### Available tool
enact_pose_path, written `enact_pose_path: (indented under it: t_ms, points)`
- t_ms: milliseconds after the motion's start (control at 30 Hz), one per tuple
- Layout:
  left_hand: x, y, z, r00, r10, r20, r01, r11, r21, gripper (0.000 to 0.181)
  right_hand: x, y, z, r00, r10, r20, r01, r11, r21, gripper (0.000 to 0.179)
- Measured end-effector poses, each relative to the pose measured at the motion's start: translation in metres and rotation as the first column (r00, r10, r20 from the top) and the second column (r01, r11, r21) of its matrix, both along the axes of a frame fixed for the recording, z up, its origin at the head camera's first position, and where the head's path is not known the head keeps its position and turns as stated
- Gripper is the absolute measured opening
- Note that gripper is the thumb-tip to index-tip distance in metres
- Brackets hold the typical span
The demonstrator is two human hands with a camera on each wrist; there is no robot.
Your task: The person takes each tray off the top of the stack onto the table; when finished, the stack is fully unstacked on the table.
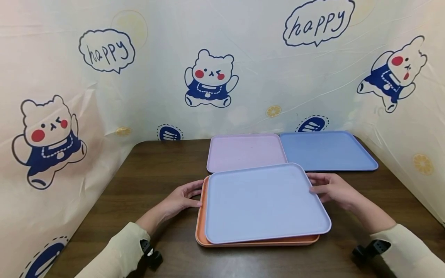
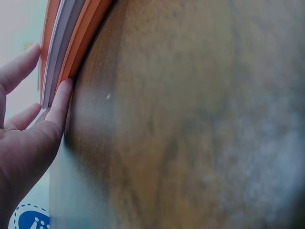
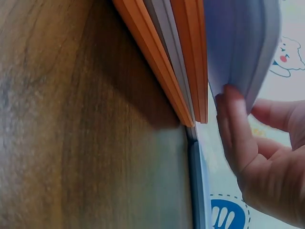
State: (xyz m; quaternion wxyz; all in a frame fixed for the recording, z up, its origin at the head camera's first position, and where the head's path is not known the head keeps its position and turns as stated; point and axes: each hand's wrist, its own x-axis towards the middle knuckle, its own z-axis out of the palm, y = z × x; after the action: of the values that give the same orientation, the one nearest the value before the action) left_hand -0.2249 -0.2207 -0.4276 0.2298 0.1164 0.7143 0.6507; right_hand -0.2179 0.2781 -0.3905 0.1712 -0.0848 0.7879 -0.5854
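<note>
A light blue tray [image 1: 264, 202] lies askew over a stack, its right side raised. My right hand [image 1: 335, 189] pinches its right edge between thumb and fingers. In the right wrist view the raised tray [image 3: 240, 43] stands apart from the stack under it: an upper orange tray [image 3: 189, 57], a greyish one [image 3: 167, 38] and a lower orange tray [image 3: 155, 62]. At the stack's left side, my left hand [image 1: 180, 199] touches the edge of the orange tray [image 1: 201, 227] with spread, fairly straight fingers. In the left wrist view, its thumb [image 2: 61, 102] rests against the lower orange rim.
Behind the stack, a lilac tray [image 1: 247, 152] and a blue tray [image 1: 326, 150] lie side by side at the back of the brown wooden table [image 1: 156, 162]. A printed cloth [image 1: 264, 73] with cartoon bears hangs behind and along the sides.
</note>
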Motion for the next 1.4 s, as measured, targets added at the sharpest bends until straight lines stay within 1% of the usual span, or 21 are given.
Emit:
enact_pose_path:
  t_ms: [167,333,467,667,767,900,1000,1200,1400]
  points:
    - [0.000,0.000,-0.001,1.000,0.006,0.009,-0.006,1.000,-0.007,0.080,0.001,0.002,-0.001,1.000,-0.018,-0.001,0.018,0.999,0.033,0.062]
    - [0.001,0.001,-0.001,0.999,0.028,0.022,-0.027,0.999,-0.038,0.081,0.002,0.002,0.000,0.997,-0.061,-0.052,0.064,0.995,0.078,0.058]
    - [0.001,0.001,0.000,0.999,0.029,0.030,-0.028,0.999,-0.041,0.081,0.002,0.004,0.001,0.993,-0.091,-0.080,0.099,0.989,0.110,0.057]
    - [0.001,0.001,0.001,0.999,0.025,0.037,-0.024,0.999,-0.049,0.080,0.002,0.008,0.003,0.986,-0.135,-0.097,0.144,0.985,0.096,0.059]
    - [0.001,0.001,0.001,0.999,0.026,0.038,-0.025,0.999,-0.049,0.080,0.002,0.013,0.004,0.982,-0.160,-0.104,0.171,0.979,0.112,0.059]
    - [0.000,0.001,0.001,0.999,0.026,0.041,-0.024,0.998,-0.050,0.080,0.002,0.023,0.006,0.976,-0.189,-0.113,0.205,0.966,0.155,0.059]
    - [0.000,0.001,0.001,0.999,0.025,0.041,-0.023,0.999,-0.047,0.080,0.001,0.031,0.008,0.971,-0.204,-0.124,0.224,0.960,0.169,0.060]
    - [-0.001,0.000,0.000,0.999,0.013,0.032,-0.012,0.999,-0.033,0.080,0.000,0.054,0.011,0.965,-0.228,-0.128,0.243,0.962,0.121,0.061]
    - [-0.002,0.000,-0.001,0.999,0.008,0.036,-0.007,0.999,-0.031,0.081,0.001,0.081,0.011,0.952,-0.281,-0.120,0.294,0.949,0.116,0.059]
